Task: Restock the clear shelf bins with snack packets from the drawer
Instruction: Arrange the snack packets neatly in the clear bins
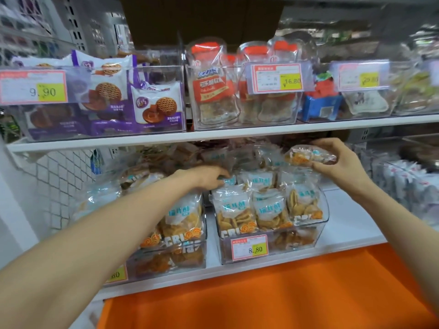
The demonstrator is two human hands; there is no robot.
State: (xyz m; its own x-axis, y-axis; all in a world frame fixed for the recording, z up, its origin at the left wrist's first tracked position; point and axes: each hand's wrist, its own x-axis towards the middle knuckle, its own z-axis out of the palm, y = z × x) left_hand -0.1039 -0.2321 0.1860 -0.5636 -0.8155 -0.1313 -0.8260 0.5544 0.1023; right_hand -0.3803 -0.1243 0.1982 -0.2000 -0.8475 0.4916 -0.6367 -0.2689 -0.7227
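Note:
Two clear shelf bins stand on the lower shelf, the right bin [306,241] and the left bin [190,257], both packed with clear snack packets of orange crisps [268,210]. My right hand [342,162] holds one such snack packet [308,155] above the back of the right bin, thumb under it and fingers over its top. My left hand [206,178] reaches between the two bins, its fingertips touching the packets at the back; whether it grips one is hidden.
The upper shelf [237,135] sits close above my hands and carries bins of purple biscuit packs [156,105] and red-topped packets [213,84]. An orange panel [261,298] runs below the lower shelf. White packets [408,184] lie to the right.

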